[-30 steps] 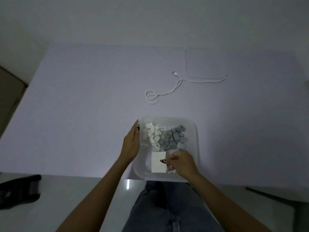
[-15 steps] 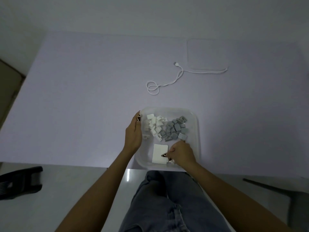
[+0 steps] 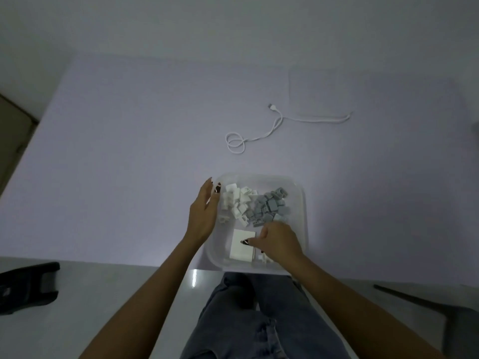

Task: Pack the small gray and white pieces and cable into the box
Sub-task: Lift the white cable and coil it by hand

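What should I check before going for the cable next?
1. Box within reach on the table: ok, it sits at the near edge.
2. White pieces and gray pieces inside the box: ok, both piles lie in it.
3. Cable packed: not ok, it lies on the table beyond the box, loosely looped at one end.
4. Left hand steadying the box: ok, it rests open against the left wall.
5. Right hand free: cannot tell, its fingers are curled over the white card in the box.
6. Lid at hand: ok, it lies flat by the cable's far end.
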### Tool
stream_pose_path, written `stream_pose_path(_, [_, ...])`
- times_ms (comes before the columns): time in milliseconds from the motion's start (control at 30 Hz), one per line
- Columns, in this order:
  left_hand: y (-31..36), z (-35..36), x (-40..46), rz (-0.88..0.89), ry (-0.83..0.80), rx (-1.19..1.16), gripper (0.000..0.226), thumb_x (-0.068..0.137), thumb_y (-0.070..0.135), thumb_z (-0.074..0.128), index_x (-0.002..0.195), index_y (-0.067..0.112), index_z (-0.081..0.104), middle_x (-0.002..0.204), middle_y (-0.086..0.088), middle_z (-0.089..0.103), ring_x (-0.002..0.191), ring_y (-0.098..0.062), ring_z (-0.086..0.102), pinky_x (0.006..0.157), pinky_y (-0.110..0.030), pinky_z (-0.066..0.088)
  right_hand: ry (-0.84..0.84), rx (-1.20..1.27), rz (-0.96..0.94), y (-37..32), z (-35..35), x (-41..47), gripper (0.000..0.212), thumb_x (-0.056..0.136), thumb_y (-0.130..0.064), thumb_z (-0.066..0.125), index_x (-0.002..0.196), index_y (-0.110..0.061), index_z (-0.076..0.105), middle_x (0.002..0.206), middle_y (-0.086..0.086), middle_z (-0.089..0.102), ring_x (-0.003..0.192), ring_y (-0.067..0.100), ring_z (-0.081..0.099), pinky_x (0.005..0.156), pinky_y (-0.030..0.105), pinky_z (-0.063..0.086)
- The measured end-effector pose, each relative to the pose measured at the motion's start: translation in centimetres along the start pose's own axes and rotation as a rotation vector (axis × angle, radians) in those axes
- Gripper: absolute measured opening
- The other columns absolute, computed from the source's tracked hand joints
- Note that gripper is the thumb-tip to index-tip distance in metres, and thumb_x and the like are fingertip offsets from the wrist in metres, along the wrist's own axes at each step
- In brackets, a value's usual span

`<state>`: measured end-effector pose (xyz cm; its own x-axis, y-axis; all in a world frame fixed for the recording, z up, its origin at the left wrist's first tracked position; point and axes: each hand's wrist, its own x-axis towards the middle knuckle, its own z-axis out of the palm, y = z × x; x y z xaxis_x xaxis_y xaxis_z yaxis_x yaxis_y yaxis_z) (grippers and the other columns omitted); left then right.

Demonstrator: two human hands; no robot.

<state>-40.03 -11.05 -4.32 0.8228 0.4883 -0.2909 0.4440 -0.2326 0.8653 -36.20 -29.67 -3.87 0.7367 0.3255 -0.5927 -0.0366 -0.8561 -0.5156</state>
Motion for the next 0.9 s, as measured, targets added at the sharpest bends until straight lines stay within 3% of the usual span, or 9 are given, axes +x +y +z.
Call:
stream_pose_path(100, [0.6, -0.9, 1.1, 0.023, 0.02, -0.048, 0.056, 0.096, 0.039, 0.048, 0.147, 0.025, 0.031, 0.151, 0.001, 0.038, 0.135, -0.015, 0.039, 0.107, -0.031, 0.033, 0.051, 0.023, -0.083, -1.7, -3.2, 0.1, 0.047, 0.082, -0.046, 0.068, 0.056, -0.021, 0.038, 0.056, -0.005, 0.048, 0.05, 0.01, 0.046, 0.048, 0.027, 0.037])
stream_pose_path(233, [5.0, -1.0, 6.1, 0.243, 0.051, 0.095, 0.048, 0.092, 0.024, 0.06, 0.138, 0.018, 0.046, 0.132, 0.006, 0.053, 0.115, -0.009, 0.052, 0.097, -0.03, 0.045, 0.228, 0.083, -0.174, -3.7, -10.1, 4.2, 0.024, 0.082, -0.041, 0.069, 0.08, -0.02, 0.057, 0.074, -0.001, 0.062, 0.065, 0.015, 0.06, 0.058, 0.029, 0.048])
stream_pose_path(300, [7.1, 0.4, 10.1, 0.35, -0.012, 0.256, 0.035, 0.091, 0.019, 0.061, 0.124, 0.011, 0.057, 0.116, -0.002, 0.062, 0.099, -0.015, 0.057, 0.087, -0.035, 0.051, 0.296, 0.058, -0.262, -4.2, -13.4, 8.1, 0.021, 0.081, -0.034, 0.07, 0.093, -0.024, 0.056, 0.087, -0.004, 0.059, 0.079, 0.015, 0.059, 0.067, 0.03, 0.051])
stream_pose_path(400, [7.8, 3.1, 15.9, 0.375, -0.157, 0.575, 0.039, 0.088, 0.038, 0.054, 0.122, 0.019, 0.058, 0.119, -0.003, 0.062, 0.107, -0.025, 0.056, 0.088, -0.042, 0.05, 0.316, -0.089, -0.297, -4.5, -15.9, 14.2, 0.025, 0.084, -0.026, 0.068, 0.106, -0.023, 0.056, 0.103, 0.0, 0.057, 0.098, 0.019, 0.053, 0.077, 0.032, 0.049])
stream_pose_path(500, [8.0, 6.0, 19.9, 0.318, -0.163, 0.748, 0.044, 0.089, 0.035, 0.06, 0.127, 0.013, 0.054, 0.123, -0.01, 0.055, 0.112, -0.03, 0.051, 0.088, -0.04, 0.049, 0.284, -0.25, -0.349, -4.7, -16.3, 19.9, 0.025, 0.088, -0.02, 0.063, 0.111, -0.021, 0.054, 0.11, 0.003, 0.055, 0.106, 0.023, 0.049, 0.079, 0.033, 0.048])
stream_pose_path(600, [7.4, 7.7, 22.2, 0.351, -0.119, 0.931, 0.046, 0.086, 0.041, 0.063, 0.119, 0.01, 0.054, 0.114, -0.011, 0.056, 0.1, -0.03, 0.054, 0.078, -0.037, 0.048, 0.276, -0.42, -0.474, -5.4, -15.7, 23.6, 0.029, 0.087, -0.016, 0.06, 0.115, -0.02, 0.054, 0.114, 0.003, 0.054, 0.108, 0.025, 0.047, 0.081, 0.034, 0.046])
stream_pose_path(767, [6.0, 8.9, 23.7, 0.457, -0.141, 1.062, 0.018, 0.094, 0.022, 0.052, 0.1, 0.006, 0.055, 0.104, -0.013, 0.059, 0.093, -0.031, 0.054, 0.071, -0.034, 0.037, 0.277, -0.686, -0.639, -5.7, -14.7, 26.7, 0.025, 0.069, -0.022, 0.067, 0.094, -0.017, 0.062, 0.091, 0.004, 0.062, 0.086, 0.027, 0.056, 0.072, 0.039, 0.044])
stream_pose_path(833, [6.4, 8.6, 23.6, 0.528, -0.17, 1.164, 0.011, 0.085, 0.017, 0.065, 0.087, 0.009, 0.057, 0.09, -0.01, 0.062, 0.08, -0.028, 0.056, 0.064, -0.034, 0.04, 0.302, -0.772, -0.701, -5.6, -14.8, 26.8, 0.023, 0.058, -0.025, 0.071, 0.077, -0.017, 0.061, 0.073, 0.003, 0.06, 0.071, 0.026, 0.056, 0.065, 0.038, 0.043])
stream_pose_path(900, [6.8, 8.1, 23.3, 0.577, -0.173, 1.207, 0.026, 0.07, 0.018, 0.079, 0.072, 0.014, 0.054, 0.07, -0.004, 0.058, 0.062, -0.022, 0.052, 0.052, -0.031, 0.035, 0.312, -0.8, -0.761, -5.4, -15.0, 26.6, 0.02, 0.059, -0.03, 0.068, 0.073, -0.016, 0.061, 0.068, 0.002, 0.059, 0.068, 0.026, 0.055, 0.065, 0.038, 0.042])
